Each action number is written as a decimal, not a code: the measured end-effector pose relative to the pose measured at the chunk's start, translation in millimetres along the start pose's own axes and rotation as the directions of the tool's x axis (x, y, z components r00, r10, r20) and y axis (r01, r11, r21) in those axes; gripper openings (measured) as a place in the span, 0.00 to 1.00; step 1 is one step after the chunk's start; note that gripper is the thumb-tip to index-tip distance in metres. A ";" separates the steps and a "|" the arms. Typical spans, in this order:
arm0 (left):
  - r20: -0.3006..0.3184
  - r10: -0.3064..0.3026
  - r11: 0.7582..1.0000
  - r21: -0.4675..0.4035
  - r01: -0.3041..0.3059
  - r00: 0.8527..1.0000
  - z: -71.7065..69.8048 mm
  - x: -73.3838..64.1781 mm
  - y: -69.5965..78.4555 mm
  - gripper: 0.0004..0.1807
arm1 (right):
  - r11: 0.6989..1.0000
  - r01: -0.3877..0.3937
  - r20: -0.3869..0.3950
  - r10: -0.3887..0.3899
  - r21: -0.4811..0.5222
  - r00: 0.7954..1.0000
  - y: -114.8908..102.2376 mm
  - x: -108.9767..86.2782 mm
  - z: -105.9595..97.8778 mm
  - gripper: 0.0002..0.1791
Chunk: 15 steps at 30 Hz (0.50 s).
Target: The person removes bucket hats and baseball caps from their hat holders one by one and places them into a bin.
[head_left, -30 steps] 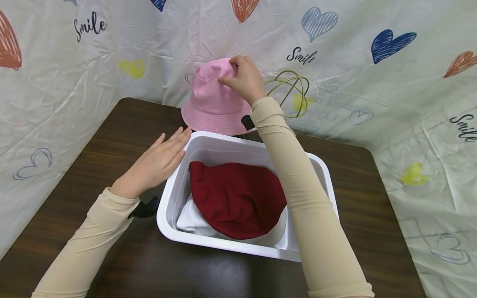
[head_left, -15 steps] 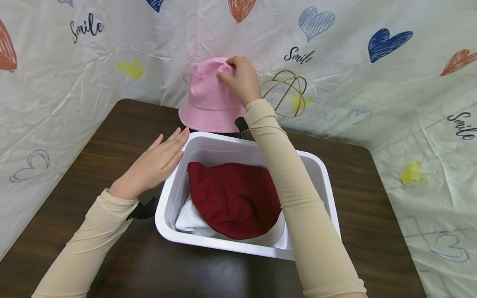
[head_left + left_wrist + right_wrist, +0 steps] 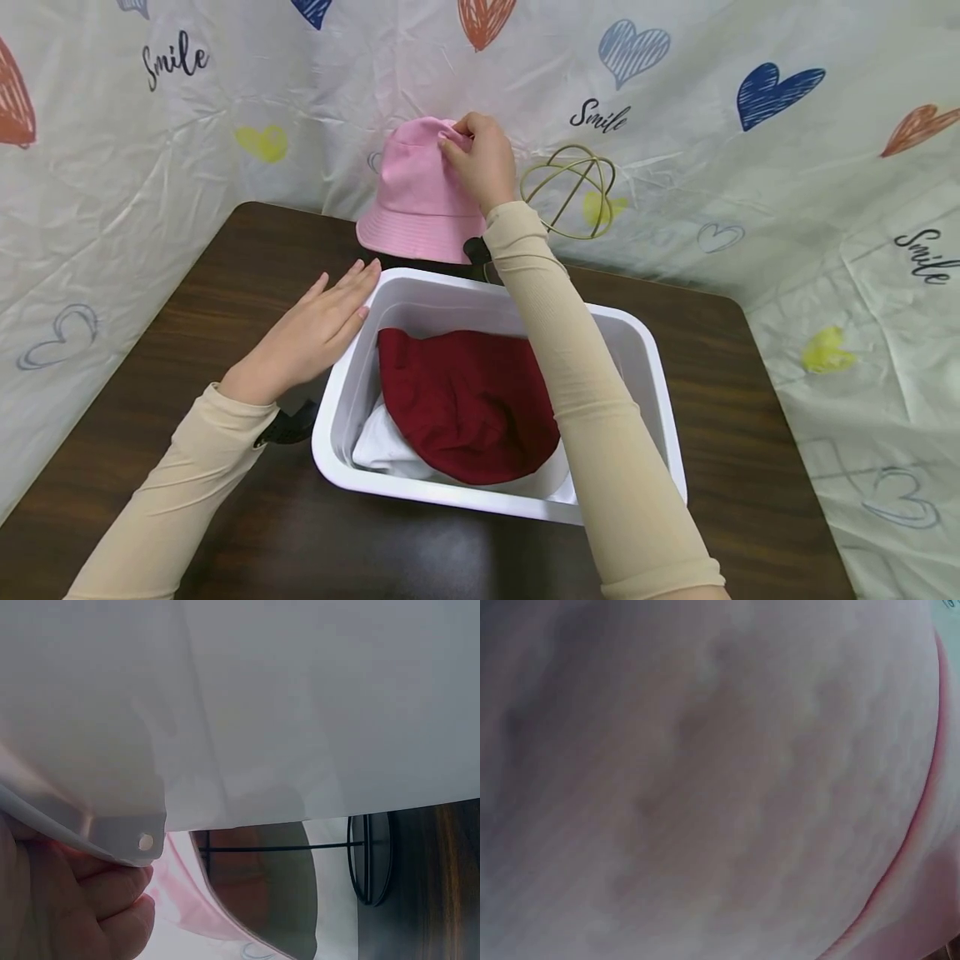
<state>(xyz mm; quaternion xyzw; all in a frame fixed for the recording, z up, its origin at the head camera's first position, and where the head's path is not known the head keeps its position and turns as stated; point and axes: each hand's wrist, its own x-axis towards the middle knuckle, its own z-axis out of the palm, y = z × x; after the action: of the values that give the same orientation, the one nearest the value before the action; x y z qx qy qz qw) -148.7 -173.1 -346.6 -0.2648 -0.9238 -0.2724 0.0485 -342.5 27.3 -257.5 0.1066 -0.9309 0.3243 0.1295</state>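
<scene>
My right hand (image 3: 487, 162) pinches the crown of a pink bucket hat (image 3: 416, 187) between thumb and fingers, gathering the fabric into a fold. The hat is at the back of the table, brim down, behind a white plastic bin. With straight fingers, my left hand (image 3: 311, 329) rests along the left rim of the white bin (image 3: 450, 496); in the left wrist view its fingers (image 3: 124, 915) lie by the rim's corner. Inside the bin lies a dark red soft hat (image 3: 468, 408), over a white cloth piece (image 3: 390, 446). Pink fabric (image 3: 742, 787) fills the right wrist view.
A gold wire stand (image 3: 573, 192) rises behind and right of the pink hat. Black wire (image 3: 277, 847) shows by the hat's opening in the left wrist view. The dark wooden table (image 3: 735, 433) meets a white patterned curtain (image 3: 675, 167) at the back and sides.
The right hand and pink hat have shifted slightly left, and the brim has risen a little. The crown is more bunched in the fingers. The left hand stays on the rim.
</scene>
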 end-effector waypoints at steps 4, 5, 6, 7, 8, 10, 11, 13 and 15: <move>-0.001 -0.001 1.000 -0.001 0.001 1.000 -0.1 -1.0 0.1 0.28 | 1.000 0.003 -0.025 -0.003 -0.001 1.000 1.0 0.1 1.9 0.10; -0.001 -0.001 1.000 -0.001 0.001 1.000 0.1 -1.1 -0.1 0.28 | 1.000 0.010 -0.031 -0.011 -0.004 0.999 2.2 0.1 2.5 0.09; -0.001 0.000 1.000 0.000 0.000 1.000 0.2 -1.1 -0.1 0.28 | 1.000 0.018 -0.038 -0.018 -0.004 0.999 3.4 0.0 2.9 0.08; -0.001 -0.001 1.000 0.000 0.001 1.000 0.4 -1.2 -0.2 0.28 | 1.000 0.027 -0.043 -0.027 -0.003 0.999 4.7 -0.2 3.2 0.07; -0.002 -0.001 1.000 0.001 0.001 1.000 0.5 -1.2 -0.2 0.28 | 0.999 0.036 -0.047 -0.037 -0.003 0.998 6.0 -0.4 3.4 0.07; -0.004 0.001 1.000 0.003 -0.001 1.000 0.6 -1.1 -0.1 0.28 | 0.998 0.062 -0.057 -0.061 0.001 0.996 8.3 -0.3 3.8 0.07; -0.005 0.002 1.000 0.005 -0.002 1.000 0.5 -1.0 0.0 0.28 | 0.997 0.073 -0.062 -0.073 0.005 0.995 9.3 -0.1 4.0 0.08; -0.008 0.005 1.000 0.006 -0.005 1.000 0.4 -0.7 0.2 0.28 | 0.997 0.076 -0.069 -0.074 0.020 0.995 9.5 0.3 4.0 0.09; -0.010 0.007 1.000 0.007 -0.007 1.000 0.1 -0.5 0.4 0.28 | 0.996 0.075 -0.082 -0.071 0.039 0.994 9.1 0.9 3.7 0.09</move>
<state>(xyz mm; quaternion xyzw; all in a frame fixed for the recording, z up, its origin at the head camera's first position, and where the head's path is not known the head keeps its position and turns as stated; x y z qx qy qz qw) -148.0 -173.0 -346.5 -0.2664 -0.9236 -0.2701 0.0549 -346.5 31.9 -265.3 0.1301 -0.9134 0.3430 0.1766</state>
